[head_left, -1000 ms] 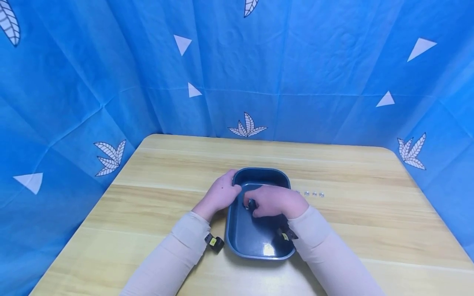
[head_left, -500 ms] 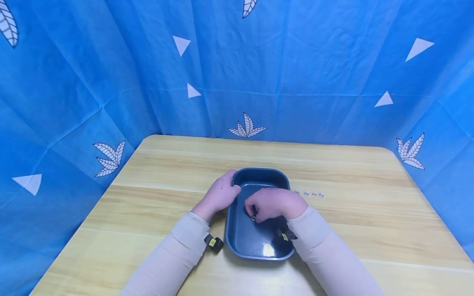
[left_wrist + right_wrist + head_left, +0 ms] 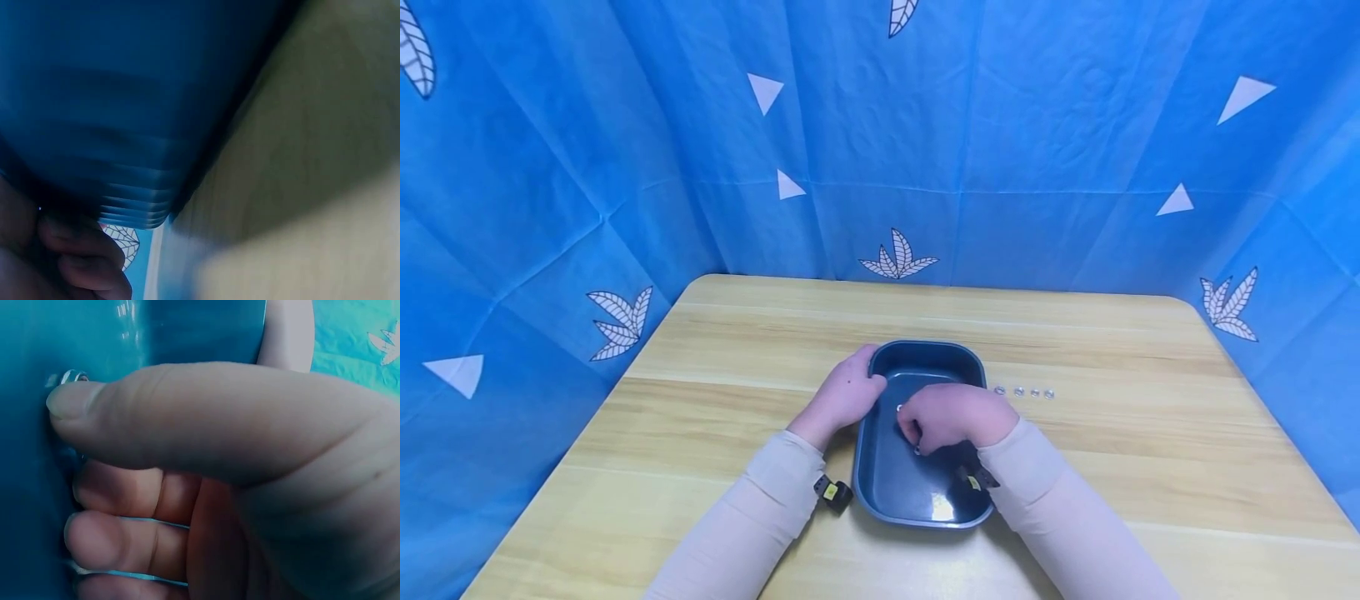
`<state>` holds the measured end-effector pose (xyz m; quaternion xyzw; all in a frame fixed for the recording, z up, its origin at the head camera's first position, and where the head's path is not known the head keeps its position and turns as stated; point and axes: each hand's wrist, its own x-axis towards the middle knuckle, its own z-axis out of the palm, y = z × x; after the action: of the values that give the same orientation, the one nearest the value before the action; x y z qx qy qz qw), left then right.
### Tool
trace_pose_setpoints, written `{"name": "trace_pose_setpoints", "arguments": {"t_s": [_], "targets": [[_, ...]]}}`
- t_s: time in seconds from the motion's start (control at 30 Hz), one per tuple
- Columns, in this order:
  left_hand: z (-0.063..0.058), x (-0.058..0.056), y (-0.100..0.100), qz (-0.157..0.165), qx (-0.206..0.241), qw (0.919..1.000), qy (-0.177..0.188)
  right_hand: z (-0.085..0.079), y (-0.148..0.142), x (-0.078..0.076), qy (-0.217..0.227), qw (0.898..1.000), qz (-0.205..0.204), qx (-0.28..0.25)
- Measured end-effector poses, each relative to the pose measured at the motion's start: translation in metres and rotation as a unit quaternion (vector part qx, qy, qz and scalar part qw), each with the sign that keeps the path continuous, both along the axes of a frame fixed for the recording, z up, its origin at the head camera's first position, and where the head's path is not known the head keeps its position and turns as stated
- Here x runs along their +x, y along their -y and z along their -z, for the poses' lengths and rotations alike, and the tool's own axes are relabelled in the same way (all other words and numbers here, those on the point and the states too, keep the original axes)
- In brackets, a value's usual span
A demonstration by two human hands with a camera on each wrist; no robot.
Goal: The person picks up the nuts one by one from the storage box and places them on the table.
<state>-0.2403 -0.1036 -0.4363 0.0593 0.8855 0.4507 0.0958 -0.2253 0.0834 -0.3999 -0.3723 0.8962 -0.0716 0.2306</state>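
Note:
A deep dark-blue tray [image 3: 917, 500] stands on the wooden table. My left hand [image 3: 844, 390] grips its left rim, with the thumb over the edge and the fingers curled outside; the left wrist view shows those fingers [image 3: 87, 256] against the ribbed outer wall. Inside the tray, my right hand [image 3: 951, 414] is curled low over the floor. Its thumb and a finger pinch a small shiny metal nut [image 3: 74, 376], mostly hidden behind the thumb in the right wrist view. Another small silvery piece [image 3: 899, 407] shows on the tray floor just beyond the knuckles.
Several small metal nuts [image 3: 1035, 392] lie in a row on the table [image 3: 1120, 467], right of the tray. A blue patterned curtain [image 3: 1045, 125] encloses the back and sides. Black wrist cameras hang under both forearms, the left one [image 3: 837, 493] beside the tray.
My right hand has come slightly nearer inside the tray, its fingers closing together around the nut. A silvery piece beyond the knuckles now shows. My left hand keeps its hold on the rim.

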Motion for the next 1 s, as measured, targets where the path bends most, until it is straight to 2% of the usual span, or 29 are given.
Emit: {"name": "trace_pose_setpoints", "arguments": {"t_s": [0.17, 0.47, 0.73, 0.87, 1.0], "targets": [[-0.0021, 0.0011, -0.0009, 0.001, 0.002, 1.0, 0.002, -0.0002, 0.0002, 0.0008, 0.003, 1.0, 0.009, 0.0], [-0.0067, 0.0024, -0.0024, 0.001, -0.006, 1.0, -0.006, 0.0006, 0.0039, 0.0024, -0.01, 1.0, -0.03, 0.001], [-0.0087, 0.0027, -0.0023, 0.003, -0.014, 0.9998, -0.011, 0.0017, 0.004, 0.0014, -0.029, 1.0, 0.003, 0.01], [-0.0083, 0.0032, -0.0024, 0.004, -0.017, 0.9998, -0.01, 0.0024, 0.0042, 0.001, -0.047, 0.999, 0.008, 0.019], [-0.0073, 0.0032, -0.002, 0.003, -0.016, 0.9999, -0.005, 0.0031, 0.0042, 0.0001, -0.044, 0.999, 0.011, 0.021]]}}
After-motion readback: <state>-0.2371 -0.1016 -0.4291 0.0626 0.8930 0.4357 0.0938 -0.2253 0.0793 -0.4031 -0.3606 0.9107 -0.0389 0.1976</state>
